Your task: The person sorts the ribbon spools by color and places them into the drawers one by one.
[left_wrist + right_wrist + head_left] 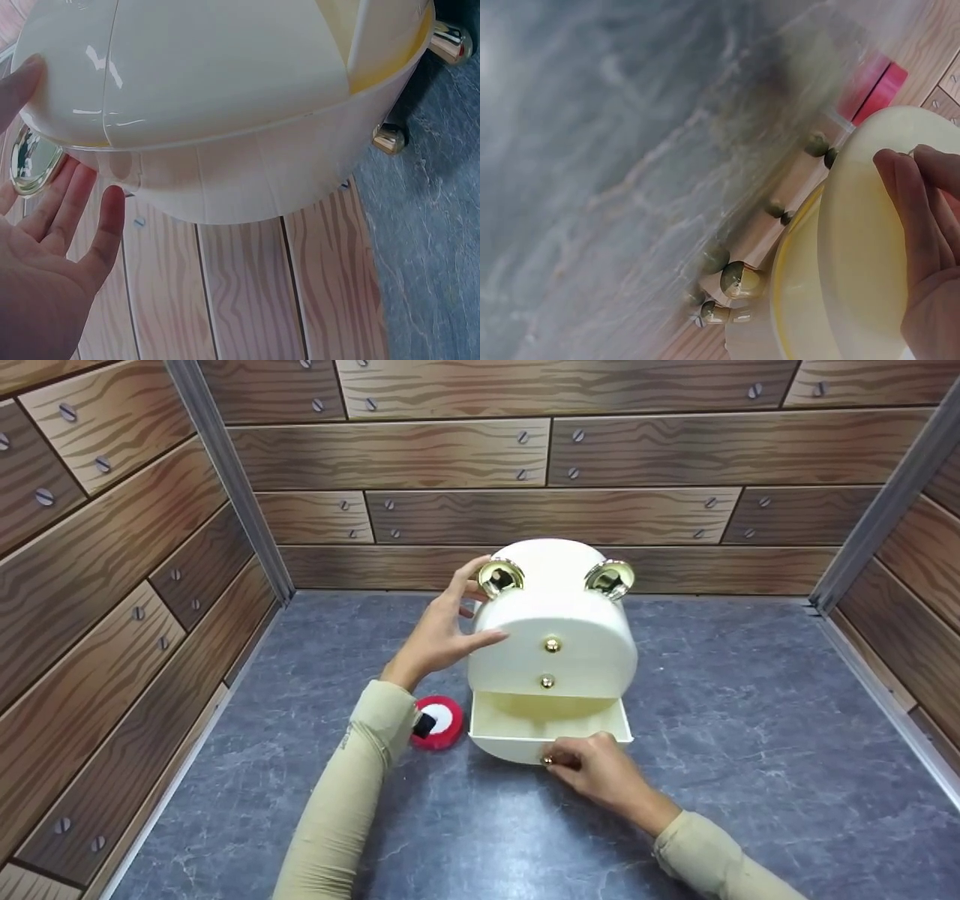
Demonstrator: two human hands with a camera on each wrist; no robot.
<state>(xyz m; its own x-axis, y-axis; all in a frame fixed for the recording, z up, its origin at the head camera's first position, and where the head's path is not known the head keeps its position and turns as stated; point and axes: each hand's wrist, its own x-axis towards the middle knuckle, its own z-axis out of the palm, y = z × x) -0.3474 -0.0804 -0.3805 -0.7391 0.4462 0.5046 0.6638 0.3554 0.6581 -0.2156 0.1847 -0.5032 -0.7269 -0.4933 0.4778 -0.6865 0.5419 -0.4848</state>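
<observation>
A cream-white drawer box [551, 660] with a rounded top stands in the middle in the head view. Two gold ear-like cups [501, 577] sit on its top. Its lowest drawer [551, 739] is pulled out, and no contents show in it. My right hand [604, 772] pinches the small gold knob [547, 760] on that drawer's front. Its fingertips show at the drawer front [862, 247] in the right wrist view. My left hand [442, 630] holds the box's upper left side, thumb [26, 79] on the front face and fingers behind the left cup.
A round red object [451, 725] with a white centre lies left of the box, partly behind the left sleeve. Grey marbled floor [750, 735] surrounds the box. Wood-patterned walls [450, 457] stand at the back and on both sides.
</observation>
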